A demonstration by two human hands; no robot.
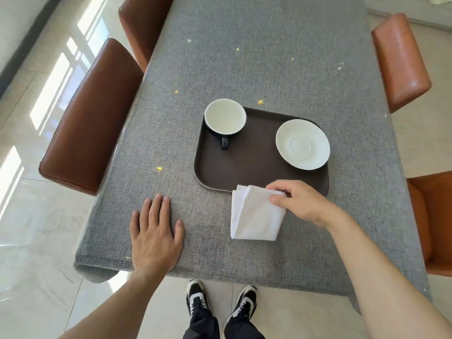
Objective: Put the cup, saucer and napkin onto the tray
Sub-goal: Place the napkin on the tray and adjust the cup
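Observation:
A dark brown tray (247,165) lies on the grey tablecloth. A cup (225,118), white inside and black outside, stands in the tray's far left corner with its handle pointing toward me. A white saucer (302,144) rests at the tray's right side, overhanging the rim a little. A folded white napkin (254,214) lies mostly on the cloth, its top corner over the tray's near edge. My right hand (298,201) pinches the napkin's upper right corner. My left hand (156,231) lies flat on the cloth, fingers apart, holding nothing.
The table (269,57) stretches away from me, with small yellow crumbs (260,102) scattered on the cloth. Brown leather chairs (90,113) stand along the left side, orange ones (401,59) along the right. My shoes (220,299) show below the table's near edge.

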